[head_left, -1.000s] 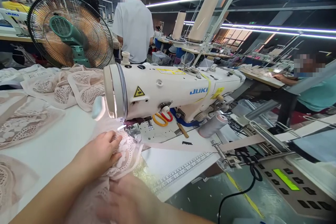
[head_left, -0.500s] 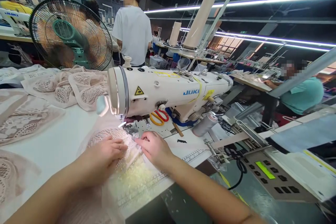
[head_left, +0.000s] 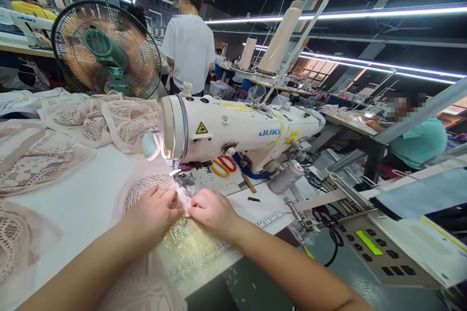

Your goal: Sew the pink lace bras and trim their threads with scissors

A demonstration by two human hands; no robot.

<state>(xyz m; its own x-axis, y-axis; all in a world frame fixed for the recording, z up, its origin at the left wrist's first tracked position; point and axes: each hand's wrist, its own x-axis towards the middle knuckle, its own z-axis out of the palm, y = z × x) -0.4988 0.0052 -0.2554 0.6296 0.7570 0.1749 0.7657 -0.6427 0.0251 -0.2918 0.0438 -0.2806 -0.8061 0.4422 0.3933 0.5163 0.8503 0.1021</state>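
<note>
A white JUKI sewing machine (head_left: 233,129) stands on the white table (head_left: 80,204). A pink lace piece (head_left: 146,187) lies just in front of its needle. My left hand (head_left: 155,214) rests on the lace with fingers curled and pinching its edge. My right hand (head_left: 211,211) meets it from the right, fingers pressed together on the same edge, close below the presser foot (head_left: 180,177). A shiny yellowish patch (head_left: 189,248) on the table shows beneath both hands.
Pink lace pieces (head_left: 102,119) are piled at the back left, more (head_left: 32,165) at the left. A fan (head_left: 105,51) stands behind. Orange-red scissors (head_left: 222,165) and a thread cone (head_left: 286,177) lie under the machine arm. A control panel (head_left: 379,252) sits right. A person in white (head_left: 189,48) stands behind; a person in teal (head_left: 416,143) sits right.
My right hand came up from the near edge to the lace beside my left hand. Both hands have closed together on the lace edge near the needle.
</note>
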